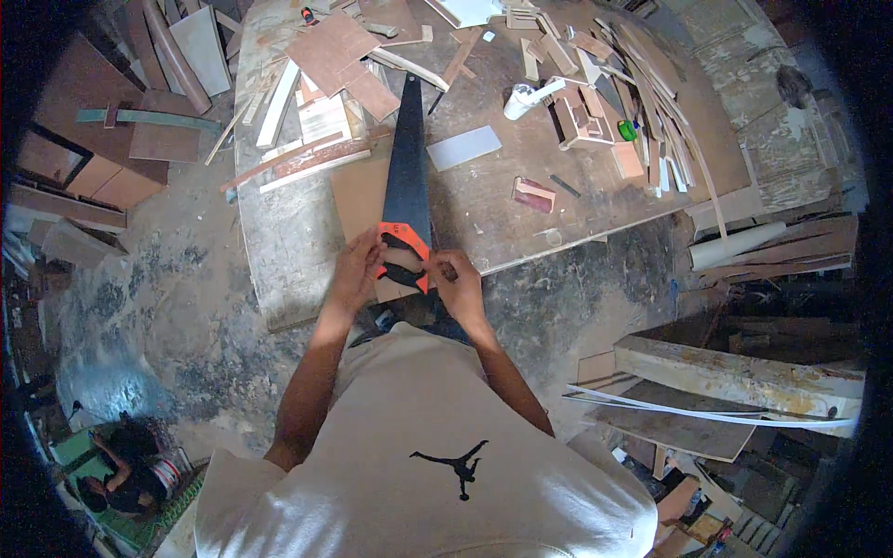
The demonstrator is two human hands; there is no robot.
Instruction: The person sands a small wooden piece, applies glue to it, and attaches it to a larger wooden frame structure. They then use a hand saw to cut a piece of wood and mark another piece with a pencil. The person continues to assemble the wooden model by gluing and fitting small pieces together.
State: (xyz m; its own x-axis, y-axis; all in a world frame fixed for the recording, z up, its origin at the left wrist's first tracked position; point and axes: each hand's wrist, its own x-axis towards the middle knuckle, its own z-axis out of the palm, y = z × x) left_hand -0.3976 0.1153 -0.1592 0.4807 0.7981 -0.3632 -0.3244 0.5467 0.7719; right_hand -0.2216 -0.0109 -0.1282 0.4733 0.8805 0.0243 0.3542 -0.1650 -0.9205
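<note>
At the near edge of the bench, I have the handsaw between the two hands, its dark blade pointing away from the pale shirt and its orange-and-black handle toward the body. My left grip is closed on the left side of that handle, fingers bent over the orange rim. My right grip is curled, its fingertips against the handle's right edge; from my view I cannot tell whether it pinches the plastic or only touches it. Part of the blade overlaps a flat brown board on the bench, though I can't judge whether the steel rests on it or hangs just above.

Just right of the blade I see a white rectangular panel lying flat. Farther right are a small reddish-brown block and, beside it, a thin dark strip. Beyond them stand a white cup and a small wooden box, with a green object near the box. Long wooden strips run along the right part of the bench, and brown sheets lie overlapped at the far left. Down on the left, well apart from the bench, I make out another person in dark clothing, low beside a green surface.
</note>
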